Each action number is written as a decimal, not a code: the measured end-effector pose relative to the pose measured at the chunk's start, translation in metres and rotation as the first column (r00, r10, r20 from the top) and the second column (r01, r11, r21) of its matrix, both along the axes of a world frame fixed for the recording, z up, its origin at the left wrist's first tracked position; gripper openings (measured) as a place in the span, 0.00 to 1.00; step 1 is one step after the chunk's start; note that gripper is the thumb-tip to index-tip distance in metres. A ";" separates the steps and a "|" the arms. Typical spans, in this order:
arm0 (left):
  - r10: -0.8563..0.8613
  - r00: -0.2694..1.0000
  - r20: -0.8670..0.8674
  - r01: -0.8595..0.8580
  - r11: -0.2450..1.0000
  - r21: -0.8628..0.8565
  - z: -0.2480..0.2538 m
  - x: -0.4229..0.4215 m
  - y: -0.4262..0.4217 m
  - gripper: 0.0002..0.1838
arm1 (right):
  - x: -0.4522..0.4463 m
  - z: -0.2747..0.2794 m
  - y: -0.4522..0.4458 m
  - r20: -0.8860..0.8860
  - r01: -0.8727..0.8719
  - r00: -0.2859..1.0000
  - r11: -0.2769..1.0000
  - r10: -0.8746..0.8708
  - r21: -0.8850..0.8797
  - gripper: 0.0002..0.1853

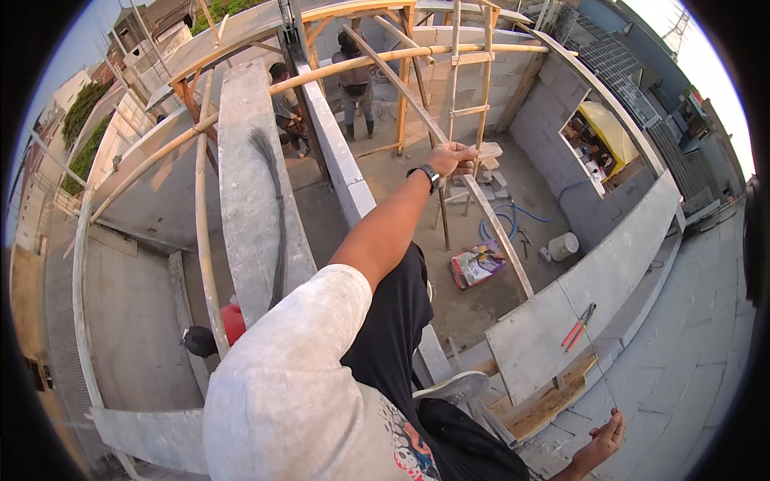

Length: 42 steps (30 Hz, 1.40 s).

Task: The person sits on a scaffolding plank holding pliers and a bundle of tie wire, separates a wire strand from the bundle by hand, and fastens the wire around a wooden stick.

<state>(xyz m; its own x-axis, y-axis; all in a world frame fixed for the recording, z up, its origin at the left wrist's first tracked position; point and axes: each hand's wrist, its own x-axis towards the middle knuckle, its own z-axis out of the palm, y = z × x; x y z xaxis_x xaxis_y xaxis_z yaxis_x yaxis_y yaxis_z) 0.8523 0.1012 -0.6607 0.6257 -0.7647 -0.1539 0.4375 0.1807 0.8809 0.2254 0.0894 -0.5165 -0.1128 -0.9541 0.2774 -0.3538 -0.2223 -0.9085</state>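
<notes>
My left hand [453,160], with a watch on its wrist, is stretched forward at the centre, its fingers closed at a long wooden strip [489,220] that slopes down to the right. My right hand [607,439], low at the right, has its fingers curled around the lower end of a thin wire [597,361]. The wire runs up to the left across a grey board [589,289]. Pliers with red handles [579,327] lie on that board beside the wire. A bundle of dark wires [279,208] rests on the long grey plank at the left.
Below are block walls [353,188], a ladder [470,108], a white bucket [564,246], a blue hose [509,220] and a bag with tools [477,265]. Bamboo poles cross the left side. Two people stand on the floor beyond; a red-clothed person is at the lower left.
</notes>
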 end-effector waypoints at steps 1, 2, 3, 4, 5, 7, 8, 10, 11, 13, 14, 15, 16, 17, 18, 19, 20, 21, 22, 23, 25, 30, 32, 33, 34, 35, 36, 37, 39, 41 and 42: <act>-0.006 1.000 -0.002 0.006 1.000 0.003 0.001 -0.001 -0.001 0.11 | -0.012 -0.019 -0.014 -0.002 0.006 1.000 1.000 -0.006 0.003 0.11; 0.007 1.000 -0.025 -0.008 0.999 -0.053 0.002 -0.002 -0.001 0.10 | -0.033 -0.043 -0.026 -0.243 -0.073 0.967 0.997 0.074 0.014 0.11; 0.018 0.999 -0.049 -0.024 0.994 -0.109 0.003 -0.003 -0.003 0.10 | -0.033 -0.046 -0.024 -0.466 -0.147 0.872 0.988 0.151 0.045 0.11; 0.038 0.996 -0.080 -0.051 0.983 -0.177 0.005 -0.004 -0.003 0.10 | -0.035 -0.047 -0.020 -0.583 -0.267 0.749 0.948 0.316 0.171 0.11; 0.031 0.996 -0.082 -0.045 0.984 -0.173 0.003 -0.001 -0.007 0.10 | -0.038 -0.046 -0.016 -0.584 -0.260 0.750 0.950 0.312 0.175 0.11; 0.194 0.972 -0.135 -0.216 0.960 -0.180 -0.005 0.005 -0.013 0.10 | -0.014 -0.016 0.008 -0.248 -0.399 0.648 0.598 0.720 0.695 0.12; 0.238 0.962 -0.134 -0.260 0.948 -0.183 -0.002 0.003 -0.009 0.11 | -0.017 -0.011 0.014 -0.084 -0.510 0.648 0.513 0.757 0.690 0.14; 0.241 0.967 -0.088 -0.249 0.963 -0.102 -0.004 0.007 -0.006 0.11 | -0.022 -0.007 0.013 0.080 -0.674 0.677 0.573 0.731 0.465 0.14; 0.239 0.970 -0.048 -0.240 0.971 -0.017 -0.006 0.005 -0.004 0.11 | -0.027 -0.005 0.014 0.240 -0.754 0.657 0.625 0.715 0.202 0.15; 0.119 0.993 0.002 -0.119 0.992 0.044 -0.007 0.001 -0.004 0.11 | -0.034 -0.006 0.003 0.358 -0.695 0.691 0.714 0.628 0.089 0.16; 0.038 0.999 0.035 -0.042 0.995 0.096 -0.004 -0.002 -0.004 0.11 | -0.042 -0.007 -0.007 0.461 -0.572 0.748 0.817 0.477 0.081 0.13; -0.040 0.997 0.067 0.029 0.989 0.148 -0.001 -0.003 -0.003 0.11 | -0.046 -0.009 -0.012 0.561 -0.436 0.764 0.896 0.319 0.086 0.11; -0.069 0.994 0.079 0.057 0.987 0.148 -0.002 -0.002 -0.003 0.11 | -0.042 -0.012 -0.012 0.558 -0.422 0.770 0.903 0.310 0.081 0.11; -0.079 0.993 0.082 0.067 0.987 0.143 -0.002 -0.001 -0.004 0.11 | -0.035 -0.016 -0.014 0.172 -0.182 0.974 0.966 0.151 0.183 0.10; -0.068 0.994 0.086 0.061 0.995 0.083 -0.001 0.000 -0.003 0.11 | -0.032 -0.020 -0.014 -0.251 0.087 0.967 0.980 -0.040 0.181 0.11; -0.058 0.994 0.089 0.056 0.998 0.025 -0.001 0.000 -0.003 0.12 | -0.036 -0.026 -0.014 -0.249 0.097 0.967 0.979 -0.050 0.181 0.11; 0.012 0.997 0.070 -0.007 0.998 -0.061 -0.003 0.002 -0.007 0.12 | -0.043 -0.032 -0.016 -0.460 -0.039 0.875 0.970 0.149 0.240 0.11; 0.002 0.998 0.068 0.002 0.998 -0.059 0.001 0.002 -0.008 0.12 | -0.040 -0.029 -0.011 -0.627 -0.154 0.702 0.932 0.337 0.328 0.12; 0.110 0.993 0.040 -0.104 0.984 -0.143 0.005 0.002 -0.009 0.12 | -0.038 -0.024 -0.005 -0.602 -0.127 0.631 0.831 0.490 0.542 0.14; 0.211 0.977 0.000 -0.206 0.954 -0.218 0.007 0.000 -0.008 0.11 | -0.038 -0.016 0.001 -0.603 -0.113 0.634 0.829 0.485 0.548 0.14; 0.238 0.971 -0.014 -0.238 0.962 -0.135 -0.002 0.005 -0.005 0.11 | -0.039 0.003 0.015 -0.042 -0.581 0.611 0.485 0.790 0.654 0.13; -0.068 0.990 0.120 0.061 0.996 0.060 -0.001 -0.001 -0.001 0.11 | -0.046 0.002 0.001 0.654 -0.420 0.712 0.902 0.257 0.103 0.16; -0.106 0.988 0.115 0.102 0.994 0.038 0.003 -0.003 -0.003 0.12 | -0.057 -0.023 -0.015 -0.164 0.137 0.979 0.986 -0.120 0.098 0.15; -0.125 0.986 0.113 0.124 0.992 0.016 0.005 -0.001 -0.004 0.13 | -0.065 -0.030 -0.017 -0.162 0.152 0.977 0.984 -0.136 0.093 0.15; -0.109 0.988 0.113 0.109 0.994 0.009 0.004 0.001 -0.005 0.14 | -0.073 -0.034 -0.018 -0.430 0.033 0.899 0.966 0.083 0.255 0.14; -0.115 0.987 0.111 0.115 0.993 0.005 0.001 0.001 -0.009 0.14 | -0.081 -0.037 -0.017 -0.616 -0.034 0.715 0.897 0.329 0.440 0.13; -0.054 0.994 0.093 0.056 0.998 -0.021 0.001 -0.001 -0.010 0.13 | -0.081 -0.031 -0.010 -0.619 -0.033 0.713 0.899 0.328 0.437 0.13; 0.014 0.997 0.073 -0.011 0.999 -0.043 0.001 -0.001 -0.008 0.12 | -0.077 -0.017 0.000 -0.440 -0.157 0.729 0.755 0.524 0.637 0.13; 0.097 0.994 0.054 -0.093 0.994 -0.063 0.002 0.000 -0.005 0.11 | -0.088 -0.008 0.014 -0.216 -0.293 0.701 0.551 0.680 0.781 0.13; 0.050 0.992 0.120 -0.062 0.993 0.101 0.002 0.001 0.002 0.16 | -0.113 -0.011 0.019 0.486 -0.714 0.633 0.697 0.602 0.065 0.13; 0.066 0.991 0.120 -0.079 0.991 0.106 0.002 0.001 0.007 0.16 | -0.111 -0.010 0.011 0.489 -0.726 0.623 0.685 0.611 0.069 0.13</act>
<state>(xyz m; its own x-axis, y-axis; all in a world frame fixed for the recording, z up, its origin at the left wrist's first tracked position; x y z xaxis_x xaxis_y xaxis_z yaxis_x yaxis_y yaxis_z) 0.8538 0.1080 -0.6585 0.6973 -0.6992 -0.1577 0.3206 0.1074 0.9411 0.1145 0.1001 -0.5262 0.5407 -0.8325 0.1206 0.2073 -0.0071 -0.9783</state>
